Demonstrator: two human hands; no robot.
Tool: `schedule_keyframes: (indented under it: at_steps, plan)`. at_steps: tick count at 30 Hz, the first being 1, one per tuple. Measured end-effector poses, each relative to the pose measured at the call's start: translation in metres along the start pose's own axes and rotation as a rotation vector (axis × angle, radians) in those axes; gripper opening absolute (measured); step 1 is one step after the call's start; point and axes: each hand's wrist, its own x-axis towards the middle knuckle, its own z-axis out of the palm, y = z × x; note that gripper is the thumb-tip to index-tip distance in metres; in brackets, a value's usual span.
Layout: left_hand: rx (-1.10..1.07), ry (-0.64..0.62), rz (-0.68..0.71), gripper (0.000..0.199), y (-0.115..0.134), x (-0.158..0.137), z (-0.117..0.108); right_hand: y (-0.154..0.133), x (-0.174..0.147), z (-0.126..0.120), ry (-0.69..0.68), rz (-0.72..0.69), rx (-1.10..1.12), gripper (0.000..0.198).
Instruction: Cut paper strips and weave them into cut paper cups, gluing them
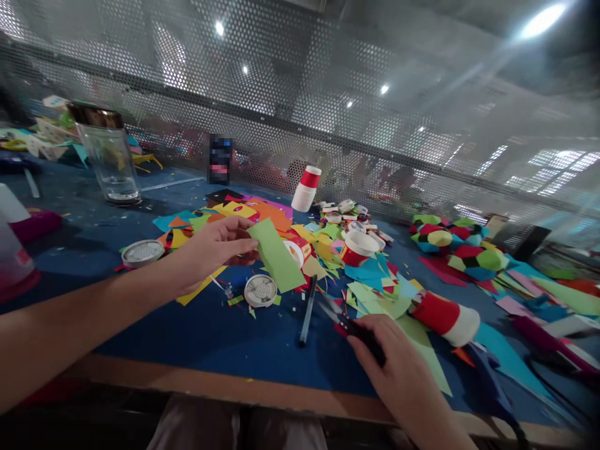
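Observation:
My left hand [218, 250] pinches the upper left edge of a light green paper strip [276, 256], holding it above the table. Beneath the strip lies a round white lid [261, 290] with pencil marks. My right hand [391, 356] is closed around the black handle of scissors [344, 322], their metal blades pointing up and left. A pen [308, 312] lies just left of the blades. To the right of my right hand, a red and white paper cup [445, 317] rests on its side over green paper.
Coloured paper scraps [269, 215] spread across the blue table [187, 344]. Farther back stand a glass bottle [107, 156], stacked paper cups [307, 189] and a cut cup [357, 247]. Patchwork balls [475, 259] and a glue gun [492, 381] lie right. A perforated metal panel [281, 81] rises behind.

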Motion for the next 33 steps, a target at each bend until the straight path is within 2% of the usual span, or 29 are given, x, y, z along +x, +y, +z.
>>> schedule_keyframes:
  at_steps: [2,4,8,11,16,26,33]
  plan:
    - [-0.047,0.030,0.021,0.029,0.001,0.000,-0.001,-0.006,-0.003,0.001,0.029,0.138,0.135,0.015]
    - [-0.114,0.061,0.055,0.032,0.004,-0.001,-0.001,-0.018,-0.005,0.005,0.014,0.273,0.378,0.020]
    - [-0.202,0.070,0.121,0.031,0.010,-0.009,0.001,-0.049,-0.002,0.021,-0.158,0.434,0.957,0.030]
    - [-0.167,0.027,0.133,0.028,0.013,-0.013,0.000,-0.063,0.005,0.030,-0.232,0.504,1.169,0.039]
    - [-0.098,-0.086,0.207,0.023,0.012,-0.013,0.000,-0.066,0.010,0.030,-0.257,0.526,1.189,0.042]
    - [-0.020,-0.110,0.163,0.022,0.011,-0.012,0.006,-0.068,0.014,0.032,-0.327,0.484,1.087,0.047]
    - [-0.028,-0.136,0.198,0.019,0.011,-0.011,0.003,-0.073,0.016,0.031,-0.329,0.459,1.069,0.046]
